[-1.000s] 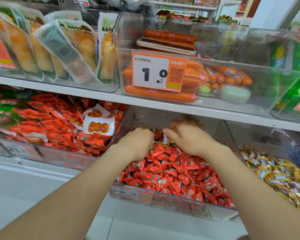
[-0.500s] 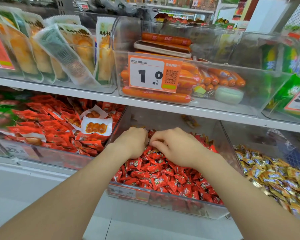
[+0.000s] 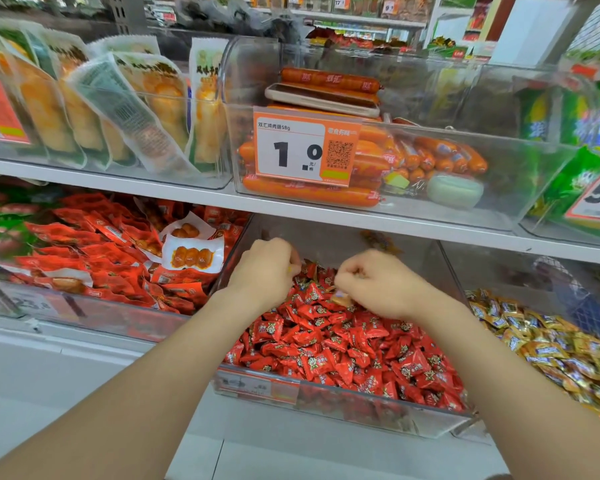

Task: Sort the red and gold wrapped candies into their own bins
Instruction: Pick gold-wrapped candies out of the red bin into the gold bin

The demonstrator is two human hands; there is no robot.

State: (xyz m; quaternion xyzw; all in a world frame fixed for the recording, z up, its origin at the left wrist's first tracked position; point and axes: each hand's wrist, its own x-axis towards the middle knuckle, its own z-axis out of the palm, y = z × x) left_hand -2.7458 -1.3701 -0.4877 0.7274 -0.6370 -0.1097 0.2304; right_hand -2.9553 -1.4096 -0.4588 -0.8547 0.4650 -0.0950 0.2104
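Both forearms reach in from the bottom of the frame to the middle bin (image 3: 343, 408) on the lower shelf.

Left hand (image 3: 262, 268), centre frame: knuckles up, fingers curled into a loose fist above the back of the red candies (image 3: 340, 351). A yellow sliver shows at the fingertips; can't tell if it holds anything.

Right hand (image 3: 378, 285), just right of it and apart: fingers and thumb curled in. A gold candy (image 3: 341, 298) pokes out below the fingers, seemingly pinched, just over the red pile.

Red candies fill the clear middle bin, heaped toward the front wall. Gold candies (image 3: 551, 344) lie in the next bin (image 3: 447, 265) at lower right, with a clear side wall between the two. Another gold-looking piece (image 3: 378, 241) sits against the back of the red bin, blurred.

The white shelf edge (image 3: 326, 216) runs close above both hands, so headroom is tight. The bin fronts are low and open at the top. Red snack packets (image 3: 101, 244) fill the bin at left. Sausages (image 3: 309, 194) and a 1.0 price tag (image 3: 305, 150) are on the shelf above.
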